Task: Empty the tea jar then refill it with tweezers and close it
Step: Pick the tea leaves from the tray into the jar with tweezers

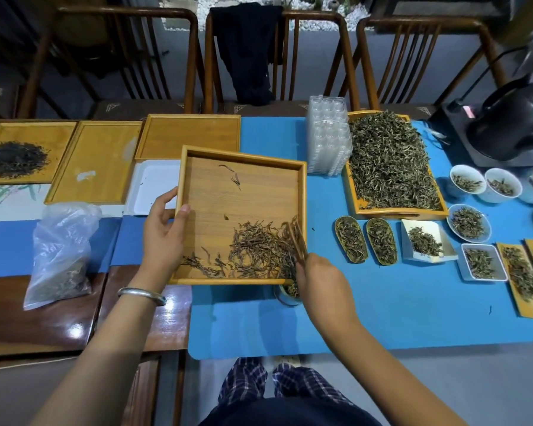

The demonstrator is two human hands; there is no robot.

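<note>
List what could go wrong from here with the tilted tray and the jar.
1. The jar is mostly hidden under the wooden tray, so leaves swept by the tweezers may miss its mouth and land on the blue mat.
2. The left hand alone holds the tray; more tilt might dump the tea pile at once.

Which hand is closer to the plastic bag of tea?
Left. The left hand, gripping the wooden tray, is just right of the plastic bag; the right hand is farther right, holding tweezers.
</note>
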